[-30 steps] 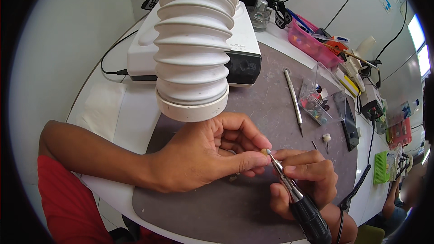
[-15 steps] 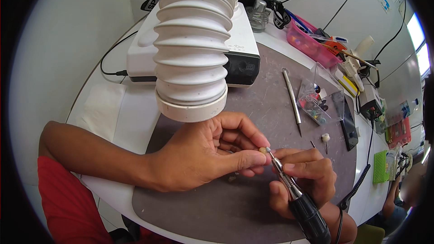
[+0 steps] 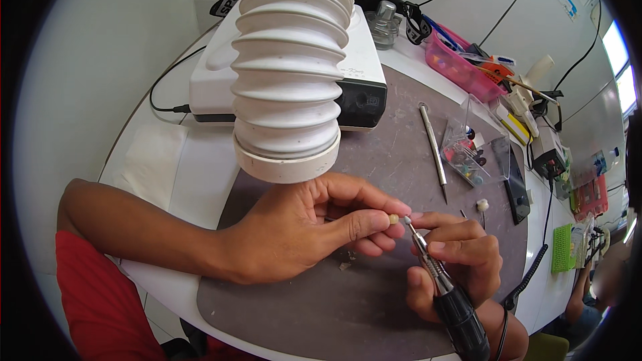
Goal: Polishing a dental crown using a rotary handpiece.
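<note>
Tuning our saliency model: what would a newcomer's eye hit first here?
The big white ribbed hose, filling the upper centre. Next, the black-and-silver rotary tool in the right hand, right of centre, pointing toward a small yellowish piece pinched in the left hand. Then the pink basket, upper right.

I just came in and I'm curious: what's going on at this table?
A person's left hand pinches a tiny yellowish piece. The right hand holds a black-and-silver pen-shaped tool, its small grey tip very close to the piece; I can't tell whether they touch. A white ribbed hose hangs just beyond the left hand.
</note>
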Action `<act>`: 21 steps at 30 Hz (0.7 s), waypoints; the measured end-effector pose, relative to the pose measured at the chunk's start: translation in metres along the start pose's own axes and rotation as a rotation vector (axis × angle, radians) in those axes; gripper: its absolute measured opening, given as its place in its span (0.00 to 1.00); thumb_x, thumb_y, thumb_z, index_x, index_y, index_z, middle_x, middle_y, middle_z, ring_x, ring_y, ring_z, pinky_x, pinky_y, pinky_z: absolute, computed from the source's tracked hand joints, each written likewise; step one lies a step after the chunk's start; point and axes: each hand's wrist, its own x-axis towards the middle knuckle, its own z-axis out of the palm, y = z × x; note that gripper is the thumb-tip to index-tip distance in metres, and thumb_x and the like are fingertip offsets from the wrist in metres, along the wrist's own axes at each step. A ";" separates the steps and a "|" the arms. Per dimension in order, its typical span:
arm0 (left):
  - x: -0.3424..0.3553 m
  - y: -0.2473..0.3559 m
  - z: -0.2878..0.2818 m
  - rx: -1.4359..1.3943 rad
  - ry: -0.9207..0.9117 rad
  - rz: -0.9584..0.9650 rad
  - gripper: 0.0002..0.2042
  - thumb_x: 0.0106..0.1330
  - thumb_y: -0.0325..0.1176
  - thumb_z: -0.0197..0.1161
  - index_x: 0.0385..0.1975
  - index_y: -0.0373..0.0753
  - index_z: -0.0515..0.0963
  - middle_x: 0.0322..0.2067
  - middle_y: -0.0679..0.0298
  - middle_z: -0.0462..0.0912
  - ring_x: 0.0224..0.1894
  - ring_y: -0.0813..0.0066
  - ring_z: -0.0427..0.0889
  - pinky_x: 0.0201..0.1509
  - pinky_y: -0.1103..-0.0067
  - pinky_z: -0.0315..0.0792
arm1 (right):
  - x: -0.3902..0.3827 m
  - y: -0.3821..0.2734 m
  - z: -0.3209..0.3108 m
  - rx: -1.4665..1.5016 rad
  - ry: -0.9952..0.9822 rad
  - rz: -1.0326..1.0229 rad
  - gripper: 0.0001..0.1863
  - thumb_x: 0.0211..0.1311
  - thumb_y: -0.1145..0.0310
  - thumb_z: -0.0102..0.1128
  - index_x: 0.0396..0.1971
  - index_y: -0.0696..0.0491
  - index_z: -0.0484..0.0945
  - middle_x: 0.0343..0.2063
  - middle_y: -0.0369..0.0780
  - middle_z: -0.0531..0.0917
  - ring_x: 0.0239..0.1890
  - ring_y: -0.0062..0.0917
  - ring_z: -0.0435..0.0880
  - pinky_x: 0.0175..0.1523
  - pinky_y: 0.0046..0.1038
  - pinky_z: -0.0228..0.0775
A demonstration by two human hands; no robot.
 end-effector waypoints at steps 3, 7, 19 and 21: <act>0.001 -0.002 -0.001 0.024 -0.001 0.045 0.12 0.68 0.26 0.53 0.48 0.30 0.73 0.42 0.55 0.80 0.44 0.74 0.80 0.49 0.80 0.77 | 0.001 0.002 -0.001 -0.019 0.002 -0.008 0.17 0.42 0.78 0.69 0.32 0.61 0.70 0.23 0.45 0.79 0.33 0.41 0.85 0.35 0.31 0.80; 0.001 -0.004 -0.001 0.009 -0.001 0.057 0.11 0.67 0.25 0.54 0.47 0.31 0.74 0.41 0.56 0.79 0.45 0.74 0.80 0.50 0.79 0.77 | 0.002 0.006 -0.001 -0.045 0.027 -0.031 0.18 0.42 0.78 0.69 0.32 0.61 0.70 0.23 0.46 0.79 0.33 0.41 0.85 0.33 0.30 0.79; 0.002 -0.003 0.000 -0.034 -0.010 0.031 0.09 0.66 0.27 0.57 0.43 0.31 0.73 0.39 0.62 0.78 0.42 0.81 0.79 0.49 0.85 0.75 | 0.001 0.003 -0.003 -0.052 -0.077 -0.047 0.19 0.45 0.76 0.69 0.34 0.60 0.68 0.25 0.46 0.77 0.33 0.40 0.84 0.36 0.31 0.79; 0.002 -0.003 0.000 -0.044 -0.008 0.031 0.10 0.66 0.27 0.57 0.43 0.31 0.73 0.38 0.63 0.78 0.42 0.81 0.79 0.49 0.85 0.75 | 0.001 0.003 -0.004 -0.058 -0.121 -0.053 0.19 0.47 0.75 0.66 0.37 0.60 0.66 0.25 0.45 0.75 0.32 0.39 0.83 0.39 0.35 0.78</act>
